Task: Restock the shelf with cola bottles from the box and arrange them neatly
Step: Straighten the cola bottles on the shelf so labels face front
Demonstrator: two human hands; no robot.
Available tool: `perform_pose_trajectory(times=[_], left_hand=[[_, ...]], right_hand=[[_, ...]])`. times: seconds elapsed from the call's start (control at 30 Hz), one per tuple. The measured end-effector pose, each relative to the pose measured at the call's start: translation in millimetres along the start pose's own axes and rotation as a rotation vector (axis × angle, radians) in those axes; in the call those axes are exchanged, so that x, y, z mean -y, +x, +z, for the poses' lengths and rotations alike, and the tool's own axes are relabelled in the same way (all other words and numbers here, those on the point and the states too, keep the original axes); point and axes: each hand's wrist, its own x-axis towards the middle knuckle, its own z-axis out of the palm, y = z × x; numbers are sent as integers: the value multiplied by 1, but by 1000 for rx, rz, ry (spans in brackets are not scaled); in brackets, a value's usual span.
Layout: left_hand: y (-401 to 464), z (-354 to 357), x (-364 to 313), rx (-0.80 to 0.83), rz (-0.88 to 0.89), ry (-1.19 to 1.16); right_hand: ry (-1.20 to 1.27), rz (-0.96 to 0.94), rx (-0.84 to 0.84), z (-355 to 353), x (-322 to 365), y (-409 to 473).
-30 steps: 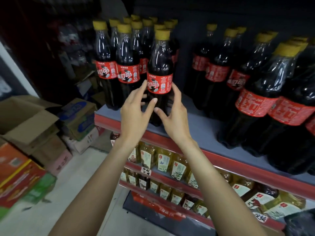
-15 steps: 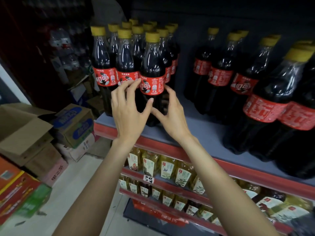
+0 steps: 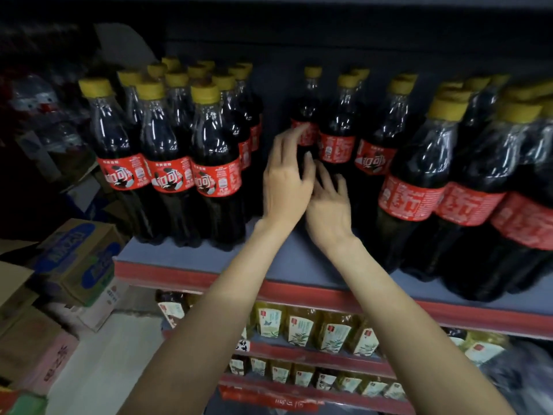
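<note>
- Along the shelf's [image 3: 191, 259] left end we count three small cola bottles [image 3: 167, 163] in the front row, yellow-capped and upright, with more packed behind them; the back rows are too crowded to count.
- Toward the shelf's right end we see a second group of larger bottles [image 3: 410, 187], about seven with labels showing.
- Between the two groups we hold both hands up over the bare shelf.
- Our left hand [image 3: 287, 181] has loose, spread fingers and holds nothing.
- Our right hand [image 3: 329, 205] is likewise spread, its fingers at the leftmost larger bottles; we cannot tell whether they touch.
- Two lower shelves [image 3: 329, 357] carry yellow bottles [image 3: 299, 327].
- At least four cartons [image 3: 77, 265] sit on the floor at left.
</note>
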Motion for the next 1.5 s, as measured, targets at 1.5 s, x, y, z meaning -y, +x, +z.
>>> perform_pose_trajectory(times=[1.5], left_hand=[[-53,-104,4,-169,96,682]], right_hand=[[712,517,96,18,43,70]])
